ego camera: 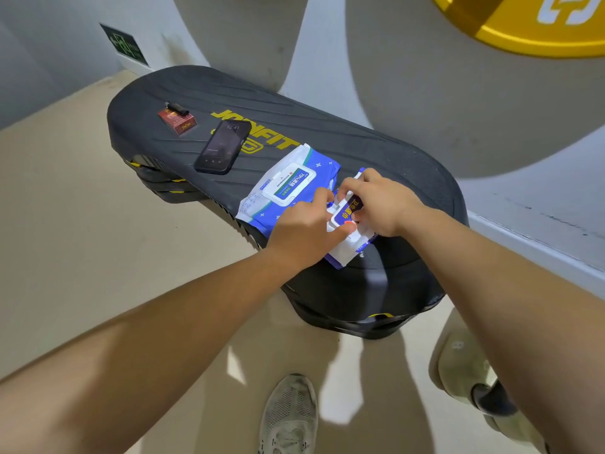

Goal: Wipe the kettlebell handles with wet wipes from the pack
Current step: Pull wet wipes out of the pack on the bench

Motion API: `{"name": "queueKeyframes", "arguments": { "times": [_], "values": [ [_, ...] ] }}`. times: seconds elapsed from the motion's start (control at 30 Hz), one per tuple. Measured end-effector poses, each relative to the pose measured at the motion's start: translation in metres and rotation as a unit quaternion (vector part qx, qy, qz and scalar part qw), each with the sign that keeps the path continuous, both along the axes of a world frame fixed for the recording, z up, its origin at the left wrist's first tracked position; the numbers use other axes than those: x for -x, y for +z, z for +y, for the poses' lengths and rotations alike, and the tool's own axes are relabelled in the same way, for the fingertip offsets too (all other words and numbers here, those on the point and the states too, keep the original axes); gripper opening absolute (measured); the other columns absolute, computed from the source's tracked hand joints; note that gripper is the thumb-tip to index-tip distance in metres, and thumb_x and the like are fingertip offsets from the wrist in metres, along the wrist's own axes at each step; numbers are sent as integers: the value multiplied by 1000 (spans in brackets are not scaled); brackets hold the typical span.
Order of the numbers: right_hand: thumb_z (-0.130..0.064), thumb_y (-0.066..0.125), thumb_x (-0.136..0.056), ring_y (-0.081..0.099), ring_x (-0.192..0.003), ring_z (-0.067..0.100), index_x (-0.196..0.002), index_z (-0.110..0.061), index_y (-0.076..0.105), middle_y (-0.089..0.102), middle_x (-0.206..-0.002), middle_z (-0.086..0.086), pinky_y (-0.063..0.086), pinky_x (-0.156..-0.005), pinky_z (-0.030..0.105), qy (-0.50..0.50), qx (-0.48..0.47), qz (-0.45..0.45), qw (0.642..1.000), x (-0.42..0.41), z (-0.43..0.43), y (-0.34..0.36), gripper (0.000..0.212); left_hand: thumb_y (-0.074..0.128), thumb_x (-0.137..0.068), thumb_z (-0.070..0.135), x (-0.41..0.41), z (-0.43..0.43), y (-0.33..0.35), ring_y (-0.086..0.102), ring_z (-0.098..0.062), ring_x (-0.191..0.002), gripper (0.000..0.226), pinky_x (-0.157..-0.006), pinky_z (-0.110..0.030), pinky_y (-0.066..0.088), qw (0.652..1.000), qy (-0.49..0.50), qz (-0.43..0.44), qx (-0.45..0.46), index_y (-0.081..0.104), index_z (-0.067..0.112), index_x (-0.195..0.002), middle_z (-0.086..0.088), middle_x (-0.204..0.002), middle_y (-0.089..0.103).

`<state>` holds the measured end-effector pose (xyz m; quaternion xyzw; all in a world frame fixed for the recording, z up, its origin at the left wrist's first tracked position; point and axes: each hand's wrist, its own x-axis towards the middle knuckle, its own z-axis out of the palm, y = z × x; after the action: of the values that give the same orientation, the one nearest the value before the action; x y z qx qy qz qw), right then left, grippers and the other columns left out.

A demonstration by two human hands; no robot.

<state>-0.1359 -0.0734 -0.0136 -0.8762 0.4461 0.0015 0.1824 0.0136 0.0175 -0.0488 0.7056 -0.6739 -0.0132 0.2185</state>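
Two blue-and-white wet wipe packs lie on a black step platform [376, 152]. The larger pack [288, 185] lies flat with its white lid closed. A smaller pack [347, 237] lies to its right, near the platform's front edge. My left hand [304, 227] presses on the small pack with the thumb at its lid. My right hand [379, 201] grips the small pack's white flip lid [348, 208] from above. No kettlebell handle is clearly in view.
A black phone [222, 147] and a red cigarette box with a black lighter [176, 119] lie on the platform's far left. Large white round shapes [458, 93] stand behind it. My grey shoe [291, 417] is on the beige floor; a pale rounded object [465, 368] sits at the lower right.
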Motion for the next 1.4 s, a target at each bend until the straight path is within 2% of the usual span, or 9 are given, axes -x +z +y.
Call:
{"name": "queueKeyframes", "arguments": {
  "times": [0.1, 0.23, 0.33, 0.43, 0.67, 0.9, 1.03, 1.23, 1.4],
  "values": [
    [-18, 69, -90, 56, -90, 27, -118, -31, 55, 42, -114, -3, 51, -78, 40, -25, 35, -66, 997, 11, 9, 0, 34, 30, -74, 76, 4, 2, 7, 63, -29, -81, 73, -68, -41, 53, 999, 5, -29, -39, 55, 16, -108, -4, -85, 68],
    [-23, 73, -88, 58, -85, 29, -104, -24, 56, 43, -103, -4, 48, -72, 39, -74, 87, -120, 986, 47, 26, -4, 24, 48, -88, 59, 1, 6, 14, 58, -29, -86, 45, -67, -33, 48, 993, -18, -69, -93, 57, 19, -106, -6, -92, 65],
    [-19, 69, -91, 61, -91, 29, -99, -26, 64, 47, -97, -8, 49, -72, 40, -110, 93, -88, 986, 81, 42, -11, 12, 46, -96, 40, 0, 4, 14, 51, -23, -80, 29, -63, -29, 36, 990, -30, -90, -103, 58, 16, -106, -8, -97, 65],
    [-9, 59, -91, 62, -100, 28, -103, -26, 73, 57, -102, -3, 50, -77, 38, -101, 68, -69, 990, 87, 49, -15, 24, 44, -99, 41, 6, 3, 14, 54, -26, -90, 35, -68, -33, 41, 989, -33, -102, -100, 60, 14, -112, -9, -108, 62],
    [-33, 55, -96, 59, -108, 30, -108, -23, 74, 64, -114, 2, 43, -89, 39, -76, 152, -30, 985, 26, 37, 8, 24, 47, -97, 49, 18, 0, 6, 51, -26, -109, 44, -75, -35, 40, 990, 4, -83, -111, 61, 11, -115, -8, -120, 52],
    [-10, 66, -82, 62, -92, 28, -106, -18, 73, 68, -105, 4, 45, -70, 31, -109, 33, -29, 993, -2, 21, -9, 27, 57, -92, 48, 18, -2, -2, 50, -27, -111, 43, -85, -38, 47, 996, 23, -39, -80, 63, 12, -114, -9, -121, 52],
    [-13, 64, -86, 67, -90, 36, -91, 0, 72, 72, -89, 17, 58, -76, 44, -120, 21, -80, 989, 5, 18, -14, 17, 55, -93, 51, 16, 0, -2, 50, -25, -110, 47, -85, -36, 48, 995, 16, -63, -72, 64, 13, -119, -8, -124, 52],
    [-6, 57, -89, 65, -85, 30, -83, -7, 72, 72, -86, 10, 56, -73, 40, -114, 23, -87, 989, 3, 17, -11, 16, 56, -93, 52, 13, -2, -2, 51, -24, -109, 47, -84, -34, 46, 996, 8, -56, -68, 64, 13, -117, -8, -122, 53],
    [-5, 51, -87, 54, -72, 41, -73, 7, 55, 66, -85, 28, 45, -60, 44, -88, 16, -67, 994, 1, 14, -12, 18, 57, -92, 51, 12, -2, -3, 52, -26, -106, 48, -85, -36, 47, 997, 3, -46, -64, 65, 11, -117, -9, -120, 54]
  ]
}}
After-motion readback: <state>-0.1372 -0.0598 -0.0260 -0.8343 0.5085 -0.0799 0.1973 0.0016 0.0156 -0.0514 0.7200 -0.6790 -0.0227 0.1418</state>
